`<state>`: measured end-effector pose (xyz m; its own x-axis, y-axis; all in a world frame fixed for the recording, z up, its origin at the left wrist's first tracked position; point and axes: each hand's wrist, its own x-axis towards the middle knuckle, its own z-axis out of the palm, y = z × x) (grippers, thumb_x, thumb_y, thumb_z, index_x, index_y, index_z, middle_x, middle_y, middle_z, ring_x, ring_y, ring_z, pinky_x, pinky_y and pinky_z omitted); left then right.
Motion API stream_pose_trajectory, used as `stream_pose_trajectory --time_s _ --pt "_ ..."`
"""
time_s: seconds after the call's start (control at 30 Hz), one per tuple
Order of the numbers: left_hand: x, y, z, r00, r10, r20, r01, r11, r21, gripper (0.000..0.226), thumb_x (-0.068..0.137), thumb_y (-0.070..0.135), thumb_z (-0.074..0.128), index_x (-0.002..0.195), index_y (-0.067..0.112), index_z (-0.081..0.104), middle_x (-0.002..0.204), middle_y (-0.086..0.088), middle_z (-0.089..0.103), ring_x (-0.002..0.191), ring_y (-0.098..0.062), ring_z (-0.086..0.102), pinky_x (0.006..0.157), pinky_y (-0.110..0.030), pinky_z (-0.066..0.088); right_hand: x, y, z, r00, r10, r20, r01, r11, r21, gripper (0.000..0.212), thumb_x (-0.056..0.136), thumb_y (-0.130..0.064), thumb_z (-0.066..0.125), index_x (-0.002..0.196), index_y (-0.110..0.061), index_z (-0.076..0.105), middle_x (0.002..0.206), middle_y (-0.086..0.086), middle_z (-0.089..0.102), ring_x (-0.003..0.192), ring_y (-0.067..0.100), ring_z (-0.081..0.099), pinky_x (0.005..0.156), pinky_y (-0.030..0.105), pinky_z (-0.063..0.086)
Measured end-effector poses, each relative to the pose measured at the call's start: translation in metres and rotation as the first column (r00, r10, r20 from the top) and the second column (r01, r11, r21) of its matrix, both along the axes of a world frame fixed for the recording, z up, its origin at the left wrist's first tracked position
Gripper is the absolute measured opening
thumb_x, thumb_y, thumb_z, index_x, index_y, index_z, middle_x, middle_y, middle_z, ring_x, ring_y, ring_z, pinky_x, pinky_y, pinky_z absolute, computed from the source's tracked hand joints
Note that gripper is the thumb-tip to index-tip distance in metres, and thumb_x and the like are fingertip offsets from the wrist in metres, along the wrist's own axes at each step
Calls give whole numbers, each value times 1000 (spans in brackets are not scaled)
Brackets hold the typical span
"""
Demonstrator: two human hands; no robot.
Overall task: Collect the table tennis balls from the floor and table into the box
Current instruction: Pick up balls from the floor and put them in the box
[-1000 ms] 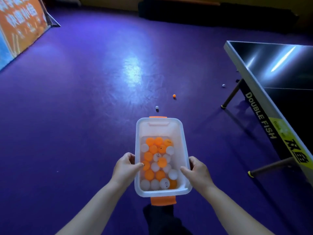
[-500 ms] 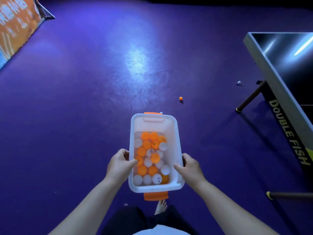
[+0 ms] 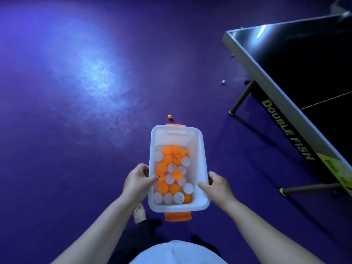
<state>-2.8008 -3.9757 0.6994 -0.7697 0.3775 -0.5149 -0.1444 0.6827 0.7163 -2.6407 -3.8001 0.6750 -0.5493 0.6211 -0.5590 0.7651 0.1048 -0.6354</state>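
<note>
The purple floor (image 3: 76, 130) filled most of the view I was watching, with a pale patch of reflected light on its left part. At the right stood one corner of the dark table (image 3: 266, 88), with DOUBLE FISH printed on its side, on a thin leg (image 3: 241, 100). In the lower middle the white box (image 3: 203, 159) was held above the floor, with an orange latch (image 3: 178, 216) at its near end. The left hand (image 3: 137, 180) gripped the left rim, the thumb reaching over the edge to the inside and the fingers curled on the outer wall. The right hand (image 3: 219, 187) gripped the right rim, the thumb lying along it and the fingers bent around the outside. A bare foot (image 3: 140, 214) stood on the floor just under the left forearm. In the bottom of the box lay the balls (image 3: 172, 176), orange and white mixed, touching each other and packed toward the near end. On the floor an orange ball (image 3: 169, 116) lay just beyond the far end of the box. A white ball (image 3: 223, 81) lay near the leg. A third ball (image 3: 232, 55), orange, lay farther away, just beside the table's edge.
</note>
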Motion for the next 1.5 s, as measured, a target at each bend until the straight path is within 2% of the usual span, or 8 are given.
stream_pose_trajectory --time_s 0.37,0.6,0.73,0.97,1.07,1.23,1.4,1.5 --pt "-138 94 -36 945 -326 5 325 939 -113 10 76 16 61 81 10 54 70 0 57 61 -12 48 53 -28 38 -82 25 -27 955 -291 56 290 957 30 21 78 -30 65 81 -10 59 77 6 68 72 27 65 62 43 53" --pt "-177 201 -53 824 -567 11 558 807 -194 12 79 19 60 86 14 53 73 4 58 63 -13 53 53 -29 41 -110 96 -52 882 -466 69 465 885 32 26 80 -22 63 79 2 52 75 17 63 59 17 48 53 31 36" --pt "-212 254 -48 770 -638 -33 614 753 -238 12 80 17 61 87 16 53 70 7 55 59 -8 49 52 -26 39 -145 129 -57 855 -511 87 511 859 21 26 81 -19 64 66 -9 45 63 3 53 57 16 45 52 30 34" --pt "-265 320 -54 726 -687 -19 666 710 -229 11 79 22 61 85 19 52 75 7 58 65 -11 55 55 -28 44 -196 182 -62 817 -563 124 564 825 33 25 79 -21 63 71 -4 48 67 7 56 59 18 48 51 31 35" --pt "-290 344 -59 655 -755 -2 736 639 -224 12 81 22 62 86 18 51 73 9 55 62 -7 50 53 -24 38 -218 192 -66 778 -611 145 613 789 39 27 79 -22 64 67 -8 44 66 6 54 58 18 47 50 31 33" --pt "-350 382 -76 507 -861 34 845 489 -216 20 80 28 62 92 14 54 84 5 63 78 -18 60 59 -28 43 -278 189 -76 657 -727 201 737 675 35 28 82 -22 65 66 -11 45 64 2 54 58 16 50 49 30 33" --pt "-421 417 -105 280 -955 95 945 256 -205 21 80 31 63 93 17 54 82 7 62 75 -16 58 57 -27 41 -355 173 -96 478 -850 220 870 493 17 18 81 -22 67 83 -5 60 79 6 67 74 22 63 64 38 49" --pt "-456 433 -130 175 -978 111 965 148 -217 19 80 31 63 87 18 51 74 8 57 68 -16 53 54 -28 37 -397 163 -114 417 -872 257 903 429 -9 21 81 -23 67 78 -4 57 76 6 64 70 20 59 59 34 45"
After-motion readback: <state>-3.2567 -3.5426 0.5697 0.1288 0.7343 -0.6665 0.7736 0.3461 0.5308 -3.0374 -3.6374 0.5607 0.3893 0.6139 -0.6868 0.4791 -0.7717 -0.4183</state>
